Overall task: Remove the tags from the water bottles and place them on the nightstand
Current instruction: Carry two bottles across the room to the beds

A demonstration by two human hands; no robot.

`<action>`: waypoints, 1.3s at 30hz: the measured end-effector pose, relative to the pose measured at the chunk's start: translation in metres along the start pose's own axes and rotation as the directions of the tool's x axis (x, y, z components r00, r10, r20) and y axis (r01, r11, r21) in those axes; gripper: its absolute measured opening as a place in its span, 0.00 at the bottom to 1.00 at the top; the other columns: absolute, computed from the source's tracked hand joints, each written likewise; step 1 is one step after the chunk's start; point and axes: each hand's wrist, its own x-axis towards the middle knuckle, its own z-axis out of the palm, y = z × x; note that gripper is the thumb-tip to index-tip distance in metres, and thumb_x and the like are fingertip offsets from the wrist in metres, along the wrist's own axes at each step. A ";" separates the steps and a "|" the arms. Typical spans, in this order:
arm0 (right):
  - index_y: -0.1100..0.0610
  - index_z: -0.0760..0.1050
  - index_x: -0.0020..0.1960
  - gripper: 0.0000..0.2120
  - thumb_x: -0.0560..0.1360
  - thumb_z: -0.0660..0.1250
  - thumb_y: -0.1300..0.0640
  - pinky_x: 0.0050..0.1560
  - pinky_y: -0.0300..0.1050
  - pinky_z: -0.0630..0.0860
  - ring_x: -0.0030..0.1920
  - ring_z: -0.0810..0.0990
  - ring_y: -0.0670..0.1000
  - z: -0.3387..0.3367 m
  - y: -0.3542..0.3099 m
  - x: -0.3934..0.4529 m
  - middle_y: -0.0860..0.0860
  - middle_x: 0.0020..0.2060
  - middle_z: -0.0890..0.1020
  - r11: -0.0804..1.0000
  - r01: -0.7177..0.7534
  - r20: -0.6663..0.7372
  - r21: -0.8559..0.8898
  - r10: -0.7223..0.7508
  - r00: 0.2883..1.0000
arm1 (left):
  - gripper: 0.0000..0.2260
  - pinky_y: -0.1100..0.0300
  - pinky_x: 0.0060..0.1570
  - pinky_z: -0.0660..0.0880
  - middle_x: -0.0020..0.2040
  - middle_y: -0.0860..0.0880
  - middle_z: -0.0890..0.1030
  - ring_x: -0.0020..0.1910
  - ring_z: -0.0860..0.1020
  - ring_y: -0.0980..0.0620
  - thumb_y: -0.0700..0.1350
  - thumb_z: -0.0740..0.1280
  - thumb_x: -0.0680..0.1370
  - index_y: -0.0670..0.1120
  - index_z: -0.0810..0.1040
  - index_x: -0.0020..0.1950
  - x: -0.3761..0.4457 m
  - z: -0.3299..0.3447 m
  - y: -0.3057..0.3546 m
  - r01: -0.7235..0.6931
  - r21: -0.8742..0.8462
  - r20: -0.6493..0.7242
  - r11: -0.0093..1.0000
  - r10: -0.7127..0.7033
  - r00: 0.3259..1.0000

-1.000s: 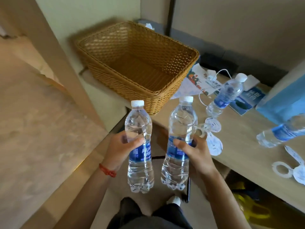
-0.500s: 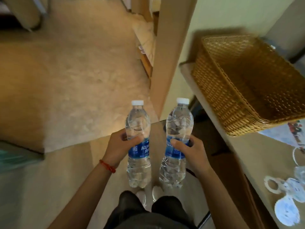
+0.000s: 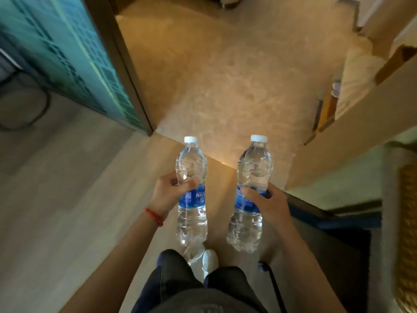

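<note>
While both hands grip upright bottles, left hand (image 3: pixel 168 193) on left bottle (image 3: pixel 191 199), right hand (image 3: pixel 269 205) on right bottle (image 3: pixel 249 199), open carpet (image 3: pixel 237 75) ahead.

Both bottles, the left bottle (image 3: pixel 192 195) and the right bottle (image 3: pixel 250 197), are clear, glossy ribbed plastic with matt white plastic caps and shiny blue film labels; the left hand (image 3: pixel 168 195) and right hand (image 3: pixel 268 204) wrap them at label level, with a red woven cord bracelet (image 3: pixel 154 216) on the left wrist. The floor (image 3: pixel 67 211) is pale, matt wood-look planks, meeting a beige, mottled carpet (image 3: pixel 225 75) with a soft, low-sheen pile. The teal panel (image 3: pixel 67 53) looks smooth and slightly glossy, the wicker basket (image 3: pixel 408 233) is rough woven cane, and the trousers (image 3: pixel 180 283) are dark matt cloth.
</note>
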 end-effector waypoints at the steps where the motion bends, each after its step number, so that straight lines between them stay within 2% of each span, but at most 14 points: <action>1: 0.47 0.76 0.39 0.11 0.68 0.73 0.63 0.28 0.26 0.72 0.32 0.81 0.35 0.003 0.000 0.002 0.35 0.28 0.82 1.000 -0.003 0.049 -0.019 0.003 0.999 | 0.06 0.69 0.28 0.72 0.26 0.56 0.79 0.28 0.77 0.61 0.47 0.74 0.62 0.50 0.80 0.27 -0.008 -0.005 -0.006 0.004 -0.015 -0.045 1.000 -0.005 0.999; 4: 0.48 0.77 0.37 0.10 0.69 0.72 0.62 0.27 0.27 0.71 0.32 0.81 0.36 0.015 0.001 0.007 0.36 0.28 0.82 0.998 0.000 0.180 -0.059 0.011 0.984 | 0.10 0.72 0.25 0.69 0.23 0.58 0.77 0.24 0.74 0.63 0.43 0.75 0.65 0.51 0.78 0.25 -0.033 -0.020 -0.023 0.010 -0.041 -0.187 0.999 -0.017 0.982; 6: 0.50 0.79 0.37 0.08 0.68 0.73 0.62 0.28 0.29 0.73 0.33 0.83 0.41 0.026 0.001 0.009 0.42 0.30 0.84 0.997 -0.016 0.276 -0.073 0.036 0.960 | 0.08 0.69 0.26 0.70 0.25 0.56 0.78 0.26 0.75 0.60 0.50 0.74 0.61 0.48 0.79 0.27 -0.051 -0.030 -0.034 0.038 -0.078 -0.280 0.996 -0.058 0.958; 9: 0.51 0.81 0.38 0.06 0.65 0.75 0.59 0.30 0.31 0.74 0.34 0.83 0.43 0.049 -0.002 0.007 0.45 0.32 0.85 0.995 -0.003 0.395 -0.100 0.042 0.918 | 0.13 0.67 0.27 0.72 0.26 0.54 0.79 0.27 0.76 0.58 0.55 0.73 0.56 0.47 0.79 0.30 -0.078 -0.047 -0.048 0.047 -0.131 -0.401 0.990 -0.096 0.911; 13: 0.43 0.82 0.39 0.08 0.63 0.75 0.54 0.32 0.31 0.75 0.36 0.84 0.43 0.085 -0.005 -0.003 0.43 0.34 0.85 0.990 0.050 0.547 -0.134 0.032 0.836 | 0.14 0.67 0.26 0.71 0.26 0.55 0.79 0.27 0.76 0.58 0.56 0.72 0.56 0.47 0.79 0.30 -0.111 -0.070 -0.058 0.038 -0.183 -0.525 0.982 -0.130 0.841; 18: 0.47 0.82 0.38 0.13 0.55 0.74 0.45 0.29 0.32 0.74 0.34 0.83 0.43 0.133 -0.005 -0.020 0.45 0.32 0.84 0.980 0.097 0.659 -0.174 0.043 0.751 | 0.17 0.64 0.29 0.73 0.28 0.54 0.80 0.29 0.77 0.56 0.56 0.72 0.55 0.45 0.80 0.35 -0.150 -0.100 -0.066 -0.015 -0.247 -0.647 0.969 -0.153 0.747; 23: 0.48 0.82 0.38 0.15 0.54 0.74 0.43 0.30 0.34 0.75 0.34 0.83 0.44 0.185 0.000 -0.047 0.45 0.32 0.84 0.966 0.134 0.726 -0.223 0.073 0.684 | 0.23 0.59 0.35 0.75 0.35 0.45 0.80 0.34 0.79 0.51 0.55 0.72 0.56 0.39 0.81 0.40 -0.194 -0.133 -0.075 -0.065 -0.293 -0.712 0.954 -0.172 0.680; 25: 0.48 0.82 0.39 0.15 0.54 0.73 0.43 0.30 0.34 0.75 0.35 0.83 0.44 0.210 0.003 -0.066 0.45 0.32 0.85 0.962 0.154 0.761 -0.224 0.074 0.644 | 0.24 0.59 0.35 0.76 0.36 0.44 0.81 0.35 0.79 0.51 0.55 0.72 0.56 0.38 0.81 0.42 -0.219 -0.153 -0.082 -0.087 -0.292 -0.751 0.952 -0.172 0.637; 27: 0.49 0.83 0.39 0.15 0.54 0.73 0.43 0.30 0.33 0.75 0.35 0.83 0.43 0.236 0.005 -0.088 0.45 0.33 0.85 0.961 0.171 0.795 -0.217 0.072 0.603 | 0.22 0.61 0.34 0.76 0.35 0.45 0.81 0.34 0.80 0.52 0.55 0.73 0.57 0.39 0.81 0.42 -0.243 -0.176 -0.090 -0.093 -0.299 -0.784 0.950 -0.189 0.591; 30: 0.50 0.82 0.37 0.15 0.54 0.74 0.44 0.30 0.34 0.76 0.34 0.83 0.43 0.278 0.012 -0.122 0.45 0.32 0.84 0.951 0.201 0.820 -0.233 0.081 0.566 | 0.14 0.64 0.30 0.75 0.31 0.50 0.81 0.32 0.79 0.54 0.50 0.73 0.61 0.42 0.81 0.39 -0.278 -0.212 -0.106 -0.121 -0.326 -0.818 0.937 -0.216 0.533; 34: 0.49 0.82 0.36 0.07 0.59 0.74 0.48 0.32 0.35 0.77 0.34 0.83 0.44 0.333 0.025 -0.169 0.46 0.31 0.84 0.940 0.235 0.847 -0.248 0.093 0.523 | 0.16 0.62 0.33 0.77 0.33 0.49 0.82 0.32 0.80 0.54 0.52 0.73 0.59 0.43 0.81 0.41 -0.325 -0.260 -0.126 -0.147 -0.333 -0.850 0.931 -0.229 0.473; 39: 0.48 0.82 0.35 0.05 0.60 0.73 0.48 0.33 0.37 0.77 0.34 0.82 0.45 0.400 0.040 -0.228 0.46 0.30 0.83 0.920 0.289 0.899 -0.263 0.125 0.420 | 0.06 0.69 0.27 0.72 0.27 0.55 0.81 0.27 0.78 0.60 0.49 0.72 0.63 0.48 0.80 0.36 -0.379 -0.311 -0.151 -0.190 -0.328 -0.892 0.925 -0.237 0.386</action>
